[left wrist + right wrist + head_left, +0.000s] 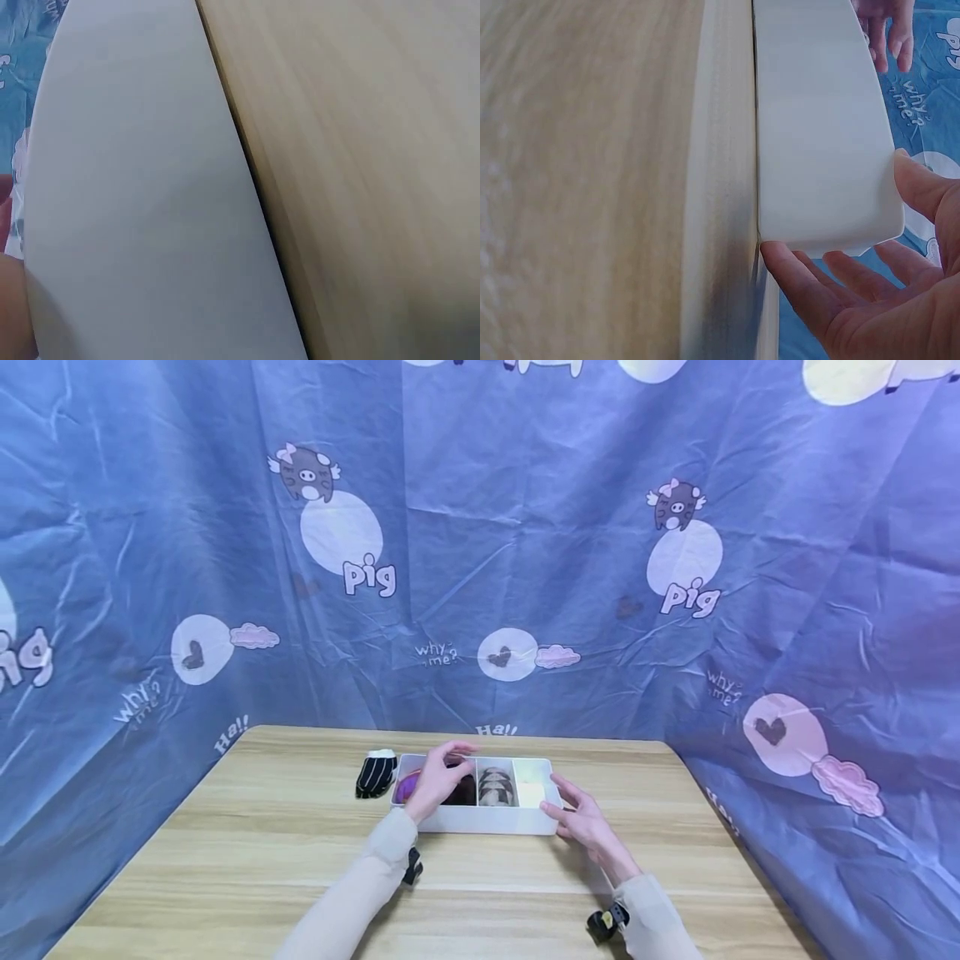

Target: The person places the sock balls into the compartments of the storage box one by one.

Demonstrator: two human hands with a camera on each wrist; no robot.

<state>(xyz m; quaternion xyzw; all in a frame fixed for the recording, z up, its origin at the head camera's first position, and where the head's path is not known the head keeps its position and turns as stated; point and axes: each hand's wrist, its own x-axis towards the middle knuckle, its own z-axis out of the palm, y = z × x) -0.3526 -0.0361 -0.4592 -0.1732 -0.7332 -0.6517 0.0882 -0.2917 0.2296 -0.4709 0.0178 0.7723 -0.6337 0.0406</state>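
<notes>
A long white divided box (487,820) lies across the far part of the table. My left hand (438,781) is over its left half, fingers loosely bent above a dark brown bundle (465,792), with no item visible between them. Left of that hand a purple bundle with an orange edge (407,787) shows, partly hidden. In another compartment sits a grey and pale striped bundle (495,787). The right hand (885,285) holds the box's right end, thumb at the upper rim and fingers against the end wall. In the left wrist view, the box's front wall (142,180) fills much of the frame.
A black sock with white stripes and a white top (376,774) lies on the table just left of the box. The wooden table (480,893) runs back to a blue printed cloth (465,568) hanging behind and at both sides.
</notes>
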